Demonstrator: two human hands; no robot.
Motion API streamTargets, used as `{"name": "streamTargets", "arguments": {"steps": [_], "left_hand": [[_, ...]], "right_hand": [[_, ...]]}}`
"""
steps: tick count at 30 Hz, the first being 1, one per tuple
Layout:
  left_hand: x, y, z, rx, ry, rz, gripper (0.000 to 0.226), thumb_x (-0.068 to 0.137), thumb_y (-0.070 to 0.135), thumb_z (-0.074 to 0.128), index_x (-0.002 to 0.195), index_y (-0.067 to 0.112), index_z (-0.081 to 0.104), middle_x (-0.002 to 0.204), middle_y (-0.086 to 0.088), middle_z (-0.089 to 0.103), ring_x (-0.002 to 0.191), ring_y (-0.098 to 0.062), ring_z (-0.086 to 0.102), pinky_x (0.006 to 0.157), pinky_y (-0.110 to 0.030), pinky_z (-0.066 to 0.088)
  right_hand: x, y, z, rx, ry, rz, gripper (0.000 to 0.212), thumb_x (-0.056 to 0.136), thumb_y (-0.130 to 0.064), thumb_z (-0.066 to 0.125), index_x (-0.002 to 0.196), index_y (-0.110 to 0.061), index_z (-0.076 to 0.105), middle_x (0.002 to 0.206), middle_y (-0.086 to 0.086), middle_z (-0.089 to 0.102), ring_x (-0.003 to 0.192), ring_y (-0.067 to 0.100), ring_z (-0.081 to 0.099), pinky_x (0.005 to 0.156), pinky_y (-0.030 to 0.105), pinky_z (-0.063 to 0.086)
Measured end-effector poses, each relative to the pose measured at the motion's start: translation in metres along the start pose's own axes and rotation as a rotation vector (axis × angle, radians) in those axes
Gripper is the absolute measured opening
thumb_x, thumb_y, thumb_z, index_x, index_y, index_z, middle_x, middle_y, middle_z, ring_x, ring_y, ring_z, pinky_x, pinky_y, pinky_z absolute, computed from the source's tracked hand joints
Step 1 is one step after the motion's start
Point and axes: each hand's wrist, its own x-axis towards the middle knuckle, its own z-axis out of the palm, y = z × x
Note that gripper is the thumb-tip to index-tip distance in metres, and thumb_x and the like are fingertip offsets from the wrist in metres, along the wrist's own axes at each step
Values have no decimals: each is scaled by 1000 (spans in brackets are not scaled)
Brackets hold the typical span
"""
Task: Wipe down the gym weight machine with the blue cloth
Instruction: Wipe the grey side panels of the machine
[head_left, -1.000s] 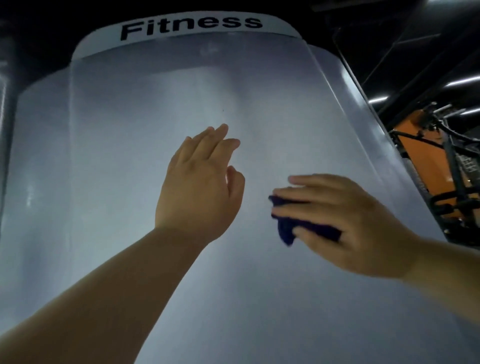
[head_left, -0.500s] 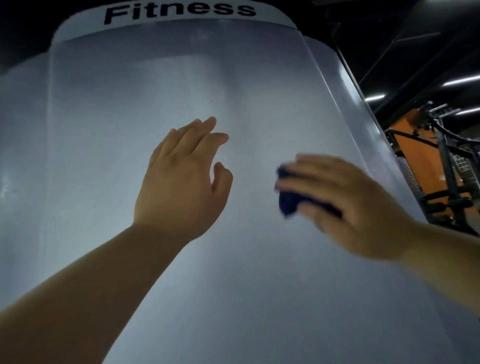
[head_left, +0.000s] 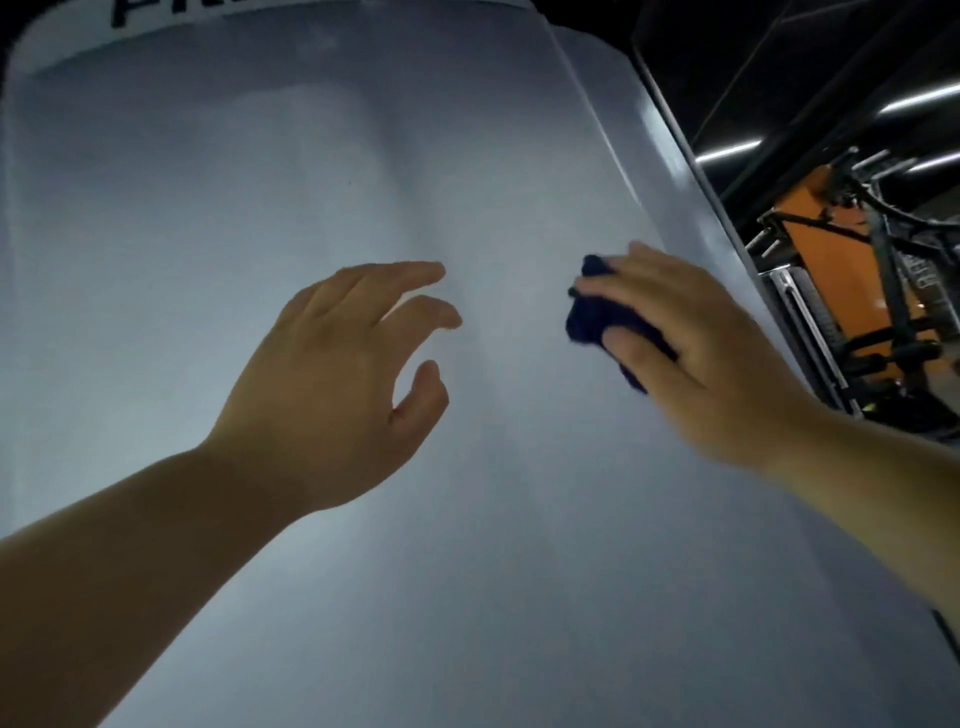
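Large pale grey curved cover panel of the weight machine (head_left: 249, 187) fills the view, with a white band of cut-off black lettering (head_left: 156, 21) along its top edge. Right hand (head_left: 696, 358) holds a dark blue bunched cloth (head_left: 589, 312) against the panel's right part, fingers laid over it and thumb across its lower edge. Left hand (head_left: 332, 384) is raised just beside it, holding nothing, fingers loosely spread and slightly bent; contact with the panel cannot be told. Orange-and-black gym equipment (head_left: 800, 270) stands at far right under ceiling strip lights (head_left: 924, 98).
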Motion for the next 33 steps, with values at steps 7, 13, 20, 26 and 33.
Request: {"name": "streamTargets", "arguments": {"steps": [7, 13, 20, 26, 33], "left_hand": [[25, 25, 11, 33, -29, 91, 41, 88, 35, 42, 118, 19, 65, 141, -2, 55, 126, -26, 53, 105, -38, 33], [52, 43, 31, 46, -31, 115, 45, 88, 36, 40, 121, 18, 64, 140, -4, 56, 126, -27, 52, 108, -41, 33], [59, 46, 40, 22, 25, 83, 40, 88, 37, 43, 118, 21, 64, 138, -1, 57, 126, -25, 53, 108, -41, 33], [60, 50, 42, 41, 53, 81, 38, 88, 34, 45, 118, 18, 63, 137, -3, 58, 125, -28, 53, 106, -44, 35], [59, 50, 41, 59, 21, 170, 39, 92, 26, 40, 124, 18, 62, 143, -4, 54, 133, -27, 50, 112, -48, 30]], "right_hand": [[-39, -5, 12, 52, 195, 249, 42, 98, -33, 41, 138, -24, 52, 142, -9, 48, 129, 8, 42, 103, 7, 27], [-21, 19, -9, 21, 16, 136, 40, 100, -32, 44, 139, -26, 51, 145, -11, 46, 133, 8, 40, 112, 20, 29], [-5, 28, 2, 219, 217, 330, 36, 102, -27, 44, 138, -29, 49, 138, -13, 51, 121, -1, 49, 102, 17, 41], [-88, 22, -5, 170, 110, 306, 44, 98, -39, 38, 141, -32, 46, 148, -16, 43, 135, 4, 40, 106, 9, 30], [13, 53, -9, 257, 179, 426, 36, 102, -26, 47, 137, -27, 51, 135, -14, 50, 121, 0, 48, 105, 22, 41]]}}
